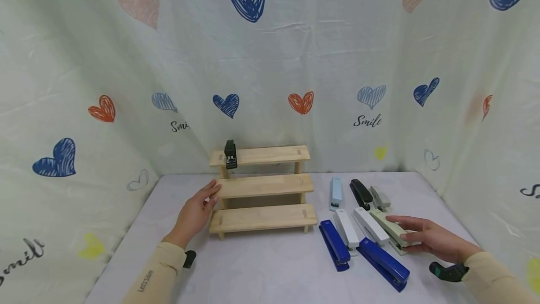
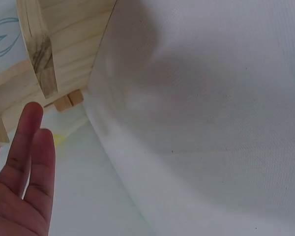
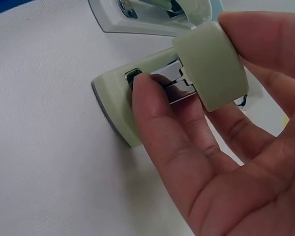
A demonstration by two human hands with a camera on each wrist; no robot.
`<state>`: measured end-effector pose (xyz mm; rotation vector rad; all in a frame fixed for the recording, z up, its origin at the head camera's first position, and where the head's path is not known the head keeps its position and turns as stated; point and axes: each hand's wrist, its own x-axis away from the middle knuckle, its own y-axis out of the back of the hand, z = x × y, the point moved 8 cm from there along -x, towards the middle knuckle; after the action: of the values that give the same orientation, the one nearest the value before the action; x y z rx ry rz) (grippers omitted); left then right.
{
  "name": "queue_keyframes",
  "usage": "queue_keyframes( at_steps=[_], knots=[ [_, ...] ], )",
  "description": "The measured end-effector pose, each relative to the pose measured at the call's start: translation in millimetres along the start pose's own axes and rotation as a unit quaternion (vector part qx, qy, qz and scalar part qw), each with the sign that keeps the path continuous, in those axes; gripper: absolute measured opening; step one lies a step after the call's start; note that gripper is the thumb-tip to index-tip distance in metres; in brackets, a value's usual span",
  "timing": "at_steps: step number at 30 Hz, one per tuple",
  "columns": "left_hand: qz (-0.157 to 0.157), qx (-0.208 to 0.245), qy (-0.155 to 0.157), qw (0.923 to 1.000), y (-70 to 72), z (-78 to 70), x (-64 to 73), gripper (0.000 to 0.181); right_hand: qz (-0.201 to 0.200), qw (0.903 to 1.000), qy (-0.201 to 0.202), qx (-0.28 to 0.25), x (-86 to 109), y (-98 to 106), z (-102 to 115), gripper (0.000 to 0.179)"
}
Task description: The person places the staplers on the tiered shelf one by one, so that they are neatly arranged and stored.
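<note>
A light wooden three-tier shelf (image 1: 266, 185) stands near the back of the table. My left hand (image 1: 195, 211) touches the left end of its middle board, and in the left wrist view its visible fingers (image 2: 43, 162) are straight. At the right, my right hand (image 1: 436, 238) pinches the near end of a pale green stapler (image 1: 392, 228). In the right wrist view, thumb and fingers lie either side of the stapler (image 3: 214, 69), at the gap between top and base. A black stapler (image 1: 230, 154) stands on the top board's left end.
Left of the green stapler lie two white staplers (image 1: 371, 225) and two dark blue staplers (image 1: 383, 264). Behind them are a light blue stapler (image 1: 335, 192), another black stapler (image 1: 360, 193) and a small grey stapler (image 1: 380, 197). A heart-printed curtain (image 1: 270, 60) surrounds the table.
</note>
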<state>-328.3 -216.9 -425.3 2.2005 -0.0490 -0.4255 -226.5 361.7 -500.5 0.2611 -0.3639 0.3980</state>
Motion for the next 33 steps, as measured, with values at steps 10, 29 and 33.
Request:
queue_keyframes(
  at_steps=[10, 29, 33],
  knots=[
    [-0.002, 0.033, -0.014, 0.9994, -0.4, 4.1, -0.9, 0.042, -0.002, 0.9995, 0.004, -0.032, 1.9, -1.1, -3.8, 0.058],
    [-0.003, 0.024, 0.000, 0.9997, -0.3, 3.3, -3.6, 0.042, 0.003, 0.9999, 0.015, 0.008, 19.8, 6.9, -1.9, 0.056],
    [-0.003, 0.024, -0.001, 0.9997, 0.0, 3.2, -3.7, 0.042, -0.002, 0.9997, 0.022, 0.013, 22.2, 10.7, 0.9, 0.054]
  ],
)
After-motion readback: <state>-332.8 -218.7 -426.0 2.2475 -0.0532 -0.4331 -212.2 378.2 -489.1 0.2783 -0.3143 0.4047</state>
